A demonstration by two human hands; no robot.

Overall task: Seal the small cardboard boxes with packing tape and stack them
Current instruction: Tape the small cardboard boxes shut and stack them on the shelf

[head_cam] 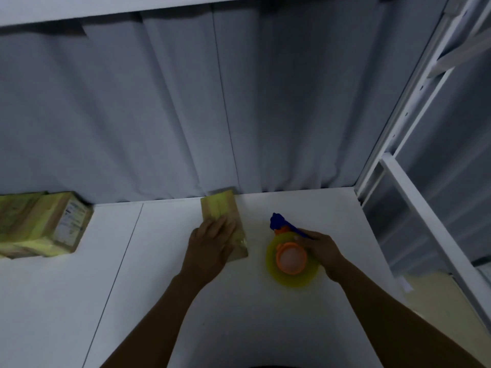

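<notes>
Fig.: small cardboard box (218, 208), approx. 12 o'clock on the white table (159, 288), is being pressed down by the left hand (210, 245), fingers laid flat over its near half. At 3 o'clock of the box, just beside it, the tape dispenser (291, 258) is being gripped by the right hand (321, 248), fingers curled round the blue handle. Taped boxes (45, 224) are being stored at 9 o'clock, well apart. Risk (est.): w/ only a flat palm holding it, the box could be dragged during taping, so the strip is being laid crooked or wrinkled.

A small cardboard box (220, 211) lies flat, with yellow tape strips along its top. Just right of it is a blue-and-orange tape dispenser (291, 257) carrying a yellow roll. Well apart to the left, taped boxes (45, 224) form a stack.
</notes>
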